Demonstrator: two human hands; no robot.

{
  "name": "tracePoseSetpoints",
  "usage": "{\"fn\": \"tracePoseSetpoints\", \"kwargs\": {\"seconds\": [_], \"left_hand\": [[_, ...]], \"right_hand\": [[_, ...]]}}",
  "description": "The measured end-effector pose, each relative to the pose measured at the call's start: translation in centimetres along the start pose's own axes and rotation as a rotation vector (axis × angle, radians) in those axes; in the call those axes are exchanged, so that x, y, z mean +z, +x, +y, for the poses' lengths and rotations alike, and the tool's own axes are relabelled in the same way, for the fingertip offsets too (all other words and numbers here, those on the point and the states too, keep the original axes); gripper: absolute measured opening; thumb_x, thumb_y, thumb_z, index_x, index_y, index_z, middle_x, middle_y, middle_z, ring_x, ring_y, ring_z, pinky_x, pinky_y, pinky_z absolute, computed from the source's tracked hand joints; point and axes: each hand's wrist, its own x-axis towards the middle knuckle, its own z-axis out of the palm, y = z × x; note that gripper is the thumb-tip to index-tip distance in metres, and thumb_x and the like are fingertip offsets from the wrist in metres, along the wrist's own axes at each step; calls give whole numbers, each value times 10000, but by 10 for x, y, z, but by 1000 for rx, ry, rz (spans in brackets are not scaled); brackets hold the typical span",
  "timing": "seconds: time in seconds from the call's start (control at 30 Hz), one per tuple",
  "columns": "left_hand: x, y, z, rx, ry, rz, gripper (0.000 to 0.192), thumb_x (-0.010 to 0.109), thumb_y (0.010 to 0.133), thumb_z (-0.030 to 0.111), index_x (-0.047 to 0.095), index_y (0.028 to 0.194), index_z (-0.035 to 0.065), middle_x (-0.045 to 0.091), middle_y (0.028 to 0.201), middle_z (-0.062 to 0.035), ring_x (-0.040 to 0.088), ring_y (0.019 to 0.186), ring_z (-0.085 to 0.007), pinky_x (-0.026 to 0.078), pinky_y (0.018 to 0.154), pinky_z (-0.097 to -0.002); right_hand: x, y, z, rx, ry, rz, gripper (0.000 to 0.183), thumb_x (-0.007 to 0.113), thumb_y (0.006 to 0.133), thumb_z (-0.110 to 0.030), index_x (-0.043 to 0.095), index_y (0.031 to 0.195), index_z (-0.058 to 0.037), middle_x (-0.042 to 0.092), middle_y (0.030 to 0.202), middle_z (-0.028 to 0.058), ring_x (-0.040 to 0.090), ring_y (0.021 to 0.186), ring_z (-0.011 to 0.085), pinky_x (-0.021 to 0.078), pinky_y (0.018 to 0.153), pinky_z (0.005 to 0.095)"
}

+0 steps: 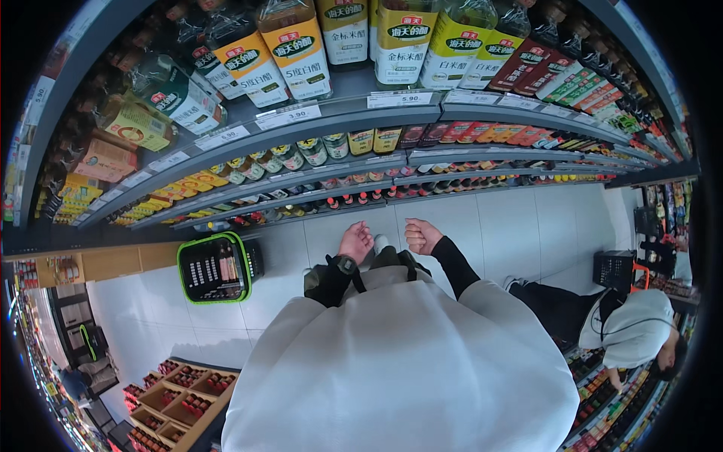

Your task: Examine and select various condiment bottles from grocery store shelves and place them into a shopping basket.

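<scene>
My left hand [356, 242], with a dark watch at the wrist, hovers over the floor, palm turned up and fingers loosely curled, nothing seen in it. To its right my right hand [422, 236] is closed in a fist, the forearm in a black sleeve. Neither hand touches the shelves ahead. Glass bottles of Haitian vinegar [402, 48] stand on the upper shelf, above price tags [400, 99]. Smaller jars [312, 151] fill a lower shelf. A black plastic shopping basket [246, 265] with a green rim sits on the floor at the left, several pinkish bottles [227, 264] inside.
A person [627, 325] in a white top leans towards shelves at the right rear, near a dark basket [613, 268] with an orange handle. A wooden display rack [186, 401] of bottles stands behind at left. Another person [79, 381] is at the far left.
</scene>
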Motion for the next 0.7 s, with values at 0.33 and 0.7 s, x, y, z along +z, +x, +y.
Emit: {"fn": "tracePoseSetpoints", "kwargs": {"seconds": [0.33,0.7], "left_hand": [[-4,9,-17,47,-60,69,78,607,898,225,608,922,151,603,778,37,554,722,-124,468,687,-270],[11,11,-14,89,-99,22,142,612,891,223,651,998,139,647,855,20,583,746,-132,490,697,-269]], "right_hand": [[42,1,-49,-287,-25,99,256,488,980,-338,525,807,-154,472,675,-38,383,488,81,279,427,227],[131,-22,-116,-1218,-648,241,513,364,1029,-423,376,621,-113,366,551,-21,312,474,83,218,453,266]]}}
